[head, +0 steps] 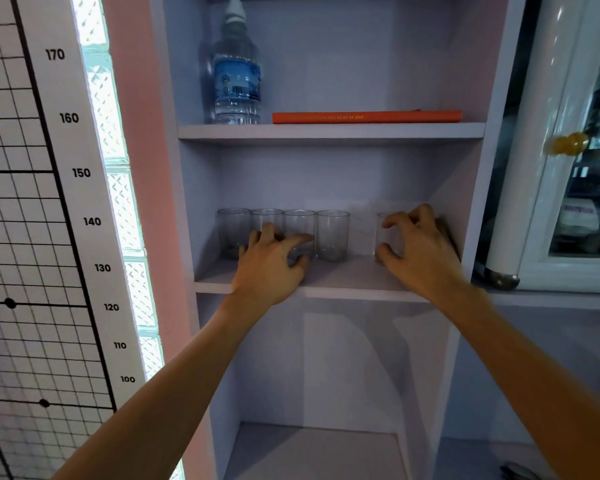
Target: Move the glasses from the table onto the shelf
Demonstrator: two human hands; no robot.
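Observation:
Several clear glasses stand in a row on the middle shelf (343, 275) of a pale lilac cabinet. The two leftmost glasses (232, 226) and the fourth glass (333, 235) stand free. My left hand (271, 268) curls around the third glass (300, 221), with thumb and forefinger across its front. Apart from the row, at the right end of the shelf, another glass (387, 237) stands on the board. My right hand (420, 247) wraps it from the right and hides most of it. No table shows in this view.
On the shelf above stand a water bottle (236, 74) and a flat orange book (366, 116). An empty compartment (312, 445) lies below. A height chart (80, 173) and glass blocks are on the left. A white glass-door cabinet (575, 202) is on the right.

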